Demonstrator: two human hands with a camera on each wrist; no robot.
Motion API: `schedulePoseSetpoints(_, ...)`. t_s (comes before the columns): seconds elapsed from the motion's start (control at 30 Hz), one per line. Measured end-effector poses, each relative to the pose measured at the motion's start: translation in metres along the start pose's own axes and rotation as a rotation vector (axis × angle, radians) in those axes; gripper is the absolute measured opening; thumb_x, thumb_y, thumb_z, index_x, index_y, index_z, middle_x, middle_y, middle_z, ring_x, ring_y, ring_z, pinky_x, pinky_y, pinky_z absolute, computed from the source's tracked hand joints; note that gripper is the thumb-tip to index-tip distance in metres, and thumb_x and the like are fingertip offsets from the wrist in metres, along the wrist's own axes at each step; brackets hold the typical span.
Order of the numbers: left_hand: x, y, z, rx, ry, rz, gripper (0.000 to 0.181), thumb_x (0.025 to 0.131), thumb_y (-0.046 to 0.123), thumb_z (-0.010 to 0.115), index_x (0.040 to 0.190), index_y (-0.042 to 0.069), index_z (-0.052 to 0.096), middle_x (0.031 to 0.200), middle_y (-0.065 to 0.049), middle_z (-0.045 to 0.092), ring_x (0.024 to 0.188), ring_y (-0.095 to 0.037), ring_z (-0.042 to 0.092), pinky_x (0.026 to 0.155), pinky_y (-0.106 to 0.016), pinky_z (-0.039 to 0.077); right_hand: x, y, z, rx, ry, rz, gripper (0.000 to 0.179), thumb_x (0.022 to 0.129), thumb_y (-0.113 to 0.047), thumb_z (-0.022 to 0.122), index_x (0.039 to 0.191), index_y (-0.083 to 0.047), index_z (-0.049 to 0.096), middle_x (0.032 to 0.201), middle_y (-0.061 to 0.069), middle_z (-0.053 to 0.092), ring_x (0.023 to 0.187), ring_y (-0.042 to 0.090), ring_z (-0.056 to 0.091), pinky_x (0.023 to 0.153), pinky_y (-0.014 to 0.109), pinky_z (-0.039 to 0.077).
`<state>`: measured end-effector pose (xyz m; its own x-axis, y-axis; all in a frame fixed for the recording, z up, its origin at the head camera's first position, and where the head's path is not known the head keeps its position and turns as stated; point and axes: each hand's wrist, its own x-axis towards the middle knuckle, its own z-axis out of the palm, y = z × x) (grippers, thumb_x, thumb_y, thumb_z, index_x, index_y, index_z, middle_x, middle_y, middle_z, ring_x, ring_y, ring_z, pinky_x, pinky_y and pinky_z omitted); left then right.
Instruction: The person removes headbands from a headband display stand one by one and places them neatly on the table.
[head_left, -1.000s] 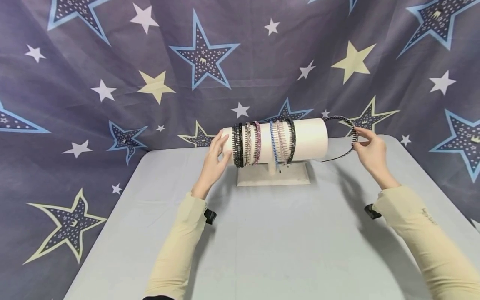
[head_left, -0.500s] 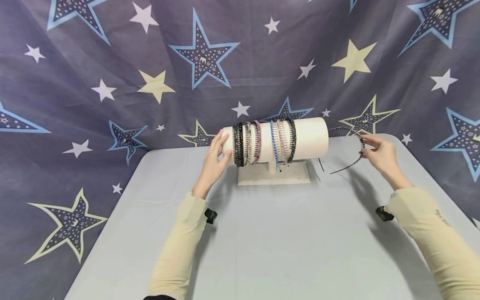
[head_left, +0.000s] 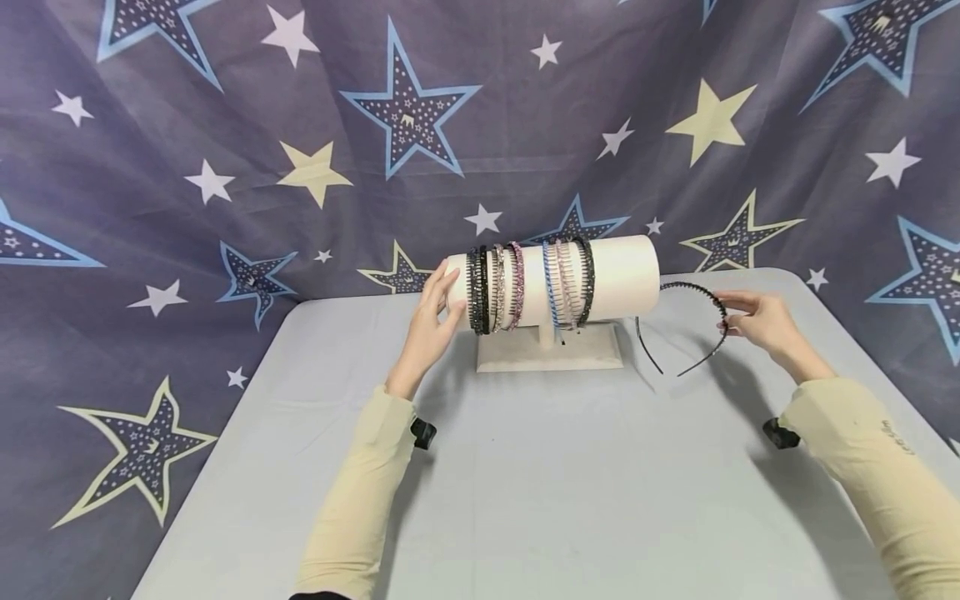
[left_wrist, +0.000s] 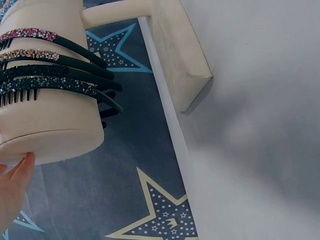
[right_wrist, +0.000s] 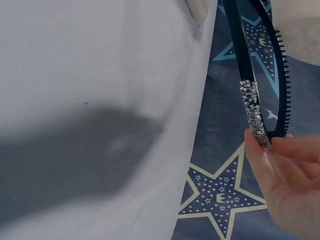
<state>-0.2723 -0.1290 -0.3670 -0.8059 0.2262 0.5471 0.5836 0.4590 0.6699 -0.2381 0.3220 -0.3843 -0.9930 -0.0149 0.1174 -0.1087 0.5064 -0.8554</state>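
A cream cylindrical headband stand [head_left: 624,277] lies sideways on its post above a flat base [head_left: 517,358]. My left hand [head_left: 429,329] rests against its left end, and in the left wrist view the fingertips touch the round end face. My right hand [head_left: 767,323] pinches a black headband [head_left: 697,287] at its curved top, off the stand's right end. The band's two legs point down and left. In the right wrist view, silvery stones [right_wrist: 251,107] cover part of the band and small comb teeth [right_wrist: 286,85] line one edge.
On the stand's left sit black, beige-gold and pink [head_left: 517,287] headbands. Nearer its middle are a blue headband [head_left: 550,287], pale ones and a dark one [head_left: 587,283]. A grey-white table [head_left: 555,483] lies below, with a star-patterned curtain [head_left: 525,142] behind.
The right hand has moved right and slightly down with the black headband, whose legs have come away from the stand's right end and swung downward. My left hand stays in place.
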Motion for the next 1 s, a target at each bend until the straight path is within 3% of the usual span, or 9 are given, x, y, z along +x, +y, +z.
schedulePoseSetpoints(0.23, 0.001, 0.000, 0.000, -0.023, -0.002, 0.003, 0.044, 0.089, 0.010, 0.051, 0.132, 0.005, 0.040, 0.144, -0.008, 0.022, 0.126, -0.025, 0.032, 0.098, -0.038, 0.037, 0.002, 0.007, 0.004, 0.025, -0.074, 0.052, 0.046, 0.078, 0.014, 0.040, 0.124, 0.019, 0.034, 0.121, 0.038, 0.035, 0.065, 0.000, 0.060, 0.067, 0.019, 0.053)
schedulePoseSetpoints(0.4, 0.001, 0.002, 0.000, -0.035, -0.001, -0.010, 0.045, 0.088, 0.005, 0.052, 0.131, 0.001, 0.039, 0.144, -0.013, 0.022, 0.126, -0.029, 0.032, 0.098, -0.041, 0.037, 0.004, 0.012, 0.008, 0.012, -0.104, 0.074, 0.045, 0.078, 0.014, 0.041, 0.123, 0.019, 0.035, 0.122, 0.037, 0.035, 0.065, 0.000, 0.060, 0.067, 0.020, 0.053)
schedulePoseSetpoints(0.67, -0.003, 0.034, -0.007, -0.023, -0.008, -0.028, 0.043, 0.087, -0.001, 0.049, 0.128, -0.007, 0.039, 0.141, -0.020, 0.023, 0.124, -0.033, 0.032, 0.098, -0.041, 0.037, 0.005, 0.023, 0.011, -0.023, -0.118, 0.111, 0.046, 0.078, 0.013, 0.042, 0.123, 0.018, 0.037, 0.124, 0.036, 0.035, 0.066, -0.001, 0.059, 0.067, 0.019, 0.052)
schedulePoseSetpoints(1.0, -0.004, 0.037, -0.008, -0.029, -0.007, -0.020, 0.042, 0.088, 0.000, 0.049, 0.128, -0.007, 0.039, 0.141, -0.021, 0.024, 0.124, -0.033, 0.032, 0.098, -0.041, 0.037, 0.006, 0.033, 0.013, -0.066, -0.118, 0.105, 0.043, 0.079, 0.012, 0.043, 0.122, 0.017, 0.040, 0.122, 0.035, 0.037, 0.068, -0.007, 0.053, 0.060, 0.017, 0.051)
